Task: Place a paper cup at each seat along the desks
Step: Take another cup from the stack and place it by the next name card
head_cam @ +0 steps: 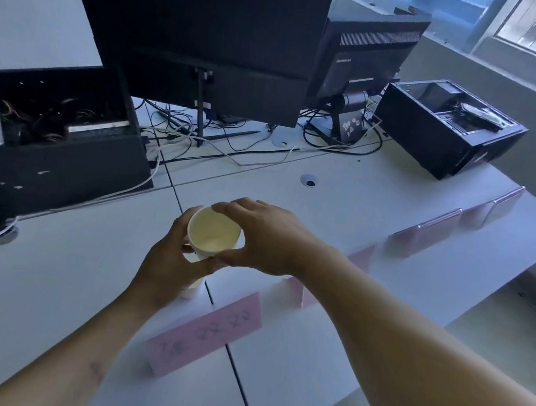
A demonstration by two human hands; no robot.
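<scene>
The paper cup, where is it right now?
In the head view, centre: the paper cup is held between the left hand and right hand, above the pink name card.

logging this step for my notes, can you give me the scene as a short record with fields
left hand: left hand wraps the side of the paper cup stack
right hand: right hand grips the top cup's rim with its fingers
cup state: open end up, looks empty, held above the desk
seat markers: pink name card just below the hands, more along the right edge
cups set down: none visible
behind: monitors, open computer cases, loose cables
</scene>
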